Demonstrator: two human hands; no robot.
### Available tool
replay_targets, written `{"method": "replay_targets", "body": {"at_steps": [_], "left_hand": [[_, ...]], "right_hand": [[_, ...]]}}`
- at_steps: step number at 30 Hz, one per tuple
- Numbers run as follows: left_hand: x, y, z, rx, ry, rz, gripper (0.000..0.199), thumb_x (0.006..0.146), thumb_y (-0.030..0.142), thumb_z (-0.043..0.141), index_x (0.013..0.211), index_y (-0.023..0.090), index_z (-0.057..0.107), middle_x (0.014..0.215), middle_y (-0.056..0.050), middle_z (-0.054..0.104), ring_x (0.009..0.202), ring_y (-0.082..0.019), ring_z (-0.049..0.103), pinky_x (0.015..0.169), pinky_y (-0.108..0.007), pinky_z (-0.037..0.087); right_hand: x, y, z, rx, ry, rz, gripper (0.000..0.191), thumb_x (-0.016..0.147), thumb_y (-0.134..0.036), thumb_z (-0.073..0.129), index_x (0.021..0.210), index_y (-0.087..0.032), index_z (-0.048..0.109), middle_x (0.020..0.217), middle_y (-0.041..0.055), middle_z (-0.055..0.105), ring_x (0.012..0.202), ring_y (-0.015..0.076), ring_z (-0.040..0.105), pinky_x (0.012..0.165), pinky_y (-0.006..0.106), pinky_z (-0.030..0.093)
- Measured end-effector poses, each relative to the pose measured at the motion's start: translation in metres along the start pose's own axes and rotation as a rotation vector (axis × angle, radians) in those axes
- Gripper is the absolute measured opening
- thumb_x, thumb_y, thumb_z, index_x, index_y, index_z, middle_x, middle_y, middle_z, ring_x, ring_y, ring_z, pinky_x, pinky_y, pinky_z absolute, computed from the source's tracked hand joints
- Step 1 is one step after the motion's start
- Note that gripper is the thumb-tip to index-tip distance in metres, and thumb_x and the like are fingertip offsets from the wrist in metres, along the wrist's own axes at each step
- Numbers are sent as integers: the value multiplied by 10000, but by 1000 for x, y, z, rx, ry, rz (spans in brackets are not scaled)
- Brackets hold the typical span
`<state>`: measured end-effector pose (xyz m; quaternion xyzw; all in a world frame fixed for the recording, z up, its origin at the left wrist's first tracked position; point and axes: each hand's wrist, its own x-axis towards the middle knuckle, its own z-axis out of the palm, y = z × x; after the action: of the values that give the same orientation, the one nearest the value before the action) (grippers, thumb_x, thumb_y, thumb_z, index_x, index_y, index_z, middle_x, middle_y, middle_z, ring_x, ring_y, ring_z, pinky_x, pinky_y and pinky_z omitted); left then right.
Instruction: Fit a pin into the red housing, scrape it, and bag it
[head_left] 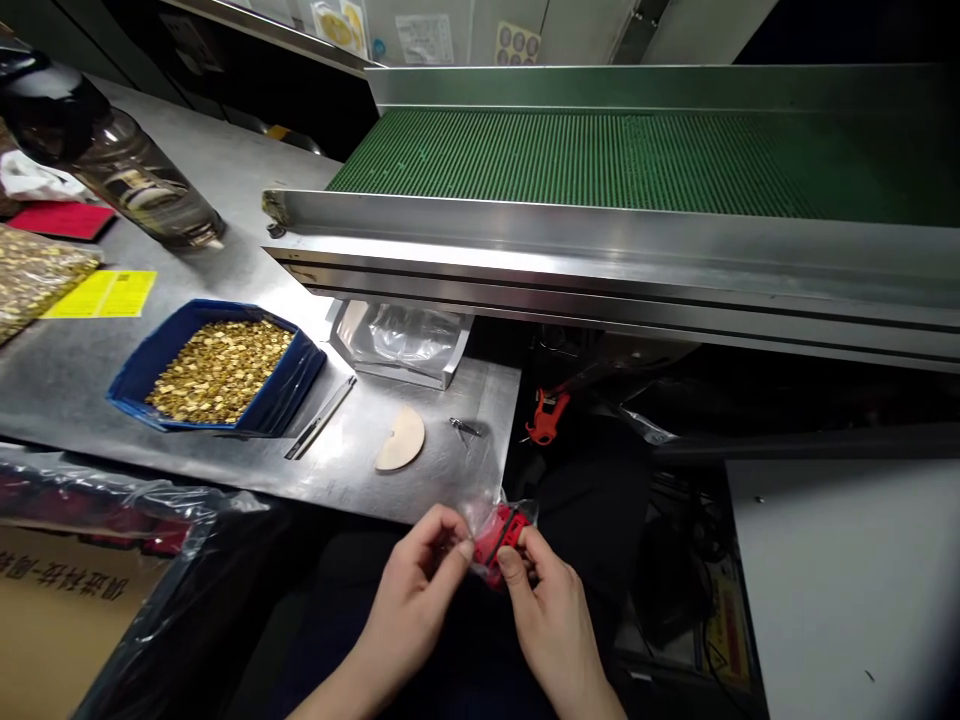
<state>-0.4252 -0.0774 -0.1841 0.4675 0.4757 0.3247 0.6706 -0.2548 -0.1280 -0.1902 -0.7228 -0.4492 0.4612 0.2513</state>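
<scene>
Just off the table's front corner, over my lap, I see a red plastic part (496,536) with a dark strip across it, in a clear plastic bag (529,508). My left hand (420,575) pinches the bag's left side between thumb and fingertips. From the right, my right hand (551,600) grips the red part's lower right, thumb on top. Its curled fingers hide some of the part. Beyond the hands, a small metal nail clipper-like tool (465,427) and a pale half-round disc (401,438) lie on the metal table (337,485).
A blue bin (289,385) of small brass pieces stands on the left, with a pen-like tool (321,418) beside it. A green-ribbed conveyor (525,160) crosses behind. An open carton (67,610) sits front left. A bottle (150,180) stands at the back left.
</scene>
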Motion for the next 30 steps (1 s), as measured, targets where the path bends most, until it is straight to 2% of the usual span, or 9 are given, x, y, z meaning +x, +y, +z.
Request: {"method": "replay_targets", "body": {"at_steps": [5,9,12,16,18,20,23,26,30], "left_hand": [[7,-6,-12,-108,101,-118,242,1004,451,610,976,213,585,724,48,483,617,-140,405,572,-235,365],[4,-4,-15,-47,139,-80,223,1019,444,595,1002,222,619,779,32,551,665,-154,440,603,-245,378],[4,1,-16,34,111,-28,183,1037,400,567,1022,237,648,876,10,631,764,-182,526,690,-268,420],[7,9,-18,135,32,22,212,1046,349,500,952,234,651,848,2,625,767,-202,548,704,-291,416],[9,11,-19,156,3,25,217,1047,326,479,937,234,641,833,5,613,752,-199,543,692,-290,408],[9,13,-21,159,-11,26,213,1052,316,473,944,241,640,841,12,613,757,-191,547,696,-283,408],[8,13,-24,184,-25,46,219,1063,316,470,958,254,653,860,19,599,782,-181,563,718,-276,409],[6,12,-28,238,-37,76,215,1058,303,476,974,260,670,864,18,579,787,-177,572,724,-279,406],[5,14,-32,283,-51,96,237,1057,311,474,966,256,686,860,12,598,797,-184,596,741,-290,422]], "right_hand": [[-3,-13,-16,-341,87,-288,252,1044,-418,511,940,-269,685,873,23,739,791,227,664,755,339,459],[-18,-29,-27,-319,-21,-577,112,1003,-218,567,1006,-245,676,889,24,755,794,196,694,749,323,530],[-26,-31,-26,-263,-26,-744,247,956,-186,631,1178,-288,671,1113,29,769,951,193,736,864,307,587],[-15,-22,-23,-267,248,-499,330,967,-335,645,1297,-312,635,1241,78,688,1085,243,708,891,354,611],[-3,-19,-26,-337,209,-350,481,924,-460,700,1368,-307,595,1311,94,639,1159,289,671,924,401,606],[6,-18,-31,-365,40,-261,534,885,-518,734,1367,-338,592,1304,63,640,1125,284,676,917,397,599],[11,-19,-37,-328,-121,-184,279,968,-432,646,1238,-363,658,1106,0,698,924,212,704,808,322,572],[7,-21,-42,-297,-74,-185,220,1039,-344,504,1111,-336,712,972,-4,709,851,190,695,741,291,520],[4,-25,-44,-149,39,-176,229,1028,-379,514,1030,-281,722,969,19,710,815,177,674,693,269,502]]}}
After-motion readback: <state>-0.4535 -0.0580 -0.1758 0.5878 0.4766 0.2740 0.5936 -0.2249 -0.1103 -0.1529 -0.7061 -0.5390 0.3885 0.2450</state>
